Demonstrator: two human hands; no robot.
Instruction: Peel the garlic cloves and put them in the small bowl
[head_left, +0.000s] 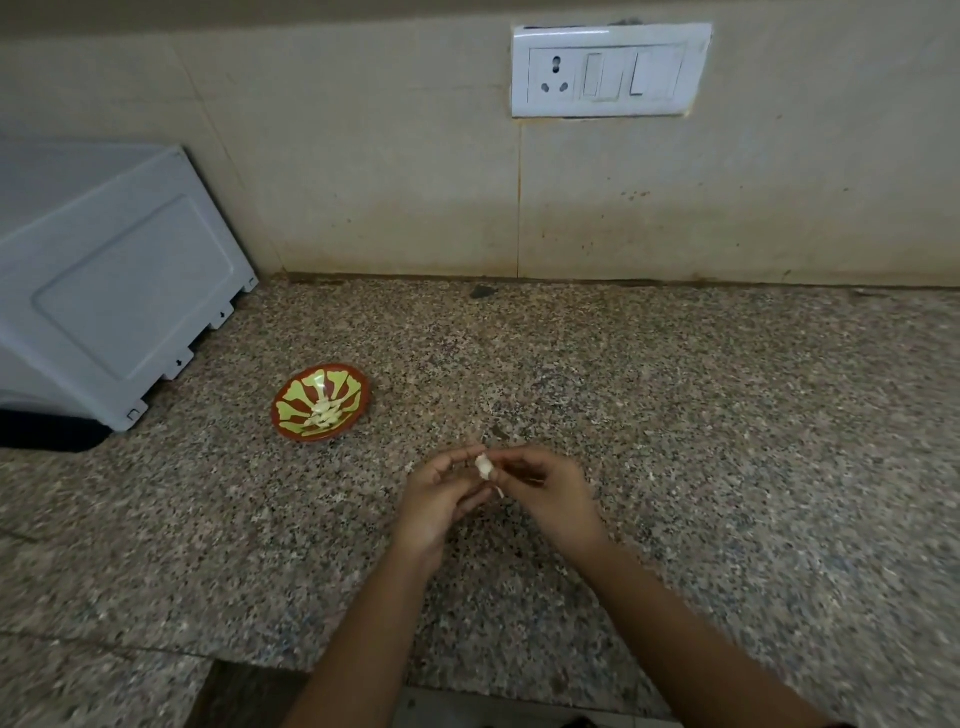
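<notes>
Standing at my speckled granite counter (675, 415), I'm pinching a garlic clove (483, 466) between my left hand (441, 501) and right hand (545, 493), working the skin off. It's probably slippery, so it might pop out. The small bowl (320, 402) is sitting clear, nearer the microwave (114, 280).

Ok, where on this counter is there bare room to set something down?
The widest bare stretch of counter lies right of the right hand, up to the wall. Another runs between the small bowl and the wall. Crowded: the grey appliance at far left beside the bowl, and the middle, where the left hand and right hand pinch the garlic clove.
</notes>
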